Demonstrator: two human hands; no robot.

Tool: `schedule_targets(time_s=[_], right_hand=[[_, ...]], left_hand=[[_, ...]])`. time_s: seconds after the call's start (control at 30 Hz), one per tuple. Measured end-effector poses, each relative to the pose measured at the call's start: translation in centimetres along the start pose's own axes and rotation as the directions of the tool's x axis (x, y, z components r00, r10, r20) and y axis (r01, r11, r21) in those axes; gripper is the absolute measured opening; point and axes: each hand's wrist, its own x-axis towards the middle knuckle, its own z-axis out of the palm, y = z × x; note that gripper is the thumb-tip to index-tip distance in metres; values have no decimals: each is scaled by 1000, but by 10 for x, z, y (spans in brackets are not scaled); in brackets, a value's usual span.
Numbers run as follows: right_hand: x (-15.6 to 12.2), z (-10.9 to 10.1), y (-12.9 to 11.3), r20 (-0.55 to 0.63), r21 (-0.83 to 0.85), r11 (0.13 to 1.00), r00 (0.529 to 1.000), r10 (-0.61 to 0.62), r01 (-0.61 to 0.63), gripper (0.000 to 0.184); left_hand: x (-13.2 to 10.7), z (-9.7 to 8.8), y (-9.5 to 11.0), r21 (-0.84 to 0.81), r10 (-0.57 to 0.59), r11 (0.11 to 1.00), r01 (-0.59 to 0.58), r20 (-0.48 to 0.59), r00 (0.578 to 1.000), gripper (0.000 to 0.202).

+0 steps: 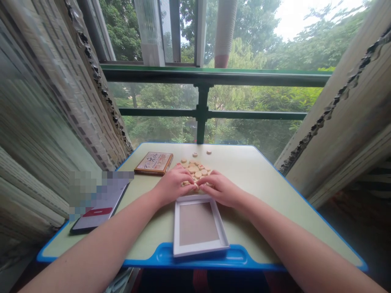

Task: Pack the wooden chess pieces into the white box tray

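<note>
We find soft daylight coming through the window (256,97) across the top of the frame, with the sky (293,20) at upper right washed out to white. The surface (271,207) in the centre is evenly lit, but the lower right corner turns dark. The wide lens stretches the curtains (61,77) toward both sides. We see markings on the pieces (193,169) softly blurred, and pixelated blocks over part of the tablet (104,203) at left.
</note>
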Motion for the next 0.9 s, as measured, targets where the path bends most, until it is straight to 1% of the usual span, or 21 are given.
schedule_targets(time_s=[0.1, 0.23, 0.3, 0.43, 0.57, 0.73, 0.8, 0.9], right_hand=[[1, 1, 2, -3, -14, 1000, 1000, -11, 11, 20], [2, 5, 7, -80, -61, 998, 996, -29, 24, 17], [2, 6, 9, -97, -72, 997, 994, -45, 38, 16], [2, 7, 11, -130, -98, 995, 990, -47, 35, 23], [2, 4, 10, -86, -127, 986, 989, -119, 108, 17], [2, 1, 7, -5, -116, 980, 986, -166, 164, 19], [2, 1, 7, 3, -122, 977, 984, -177, 176, 21], [1, 0, 7, -16, -147, 977, 987, -157, 153, 22]], left_hand=[[1, 1, -1, 3, -16, 1000, 16, 12, 1000, 15], [3, 1, 1, 9, -21, 1000, 20, 49, 999, 18], [3, 0, 2, 13, -31, 999, 30, 52, 998, 18], [3, -1, 3, 30, -55, 998, 54, 40, 998, 15], [2, 0, 0, 39, -55, 998, 53, 59, 997, 15], [0, 0, -2, 29, -40, 999, 37, 116, 992, 19], [0, -2, 0, 35, -29, 999, 24, 141, 990, 20], [0, -5, 3, 39, -37, 999, 32, 150, 988, 20]])
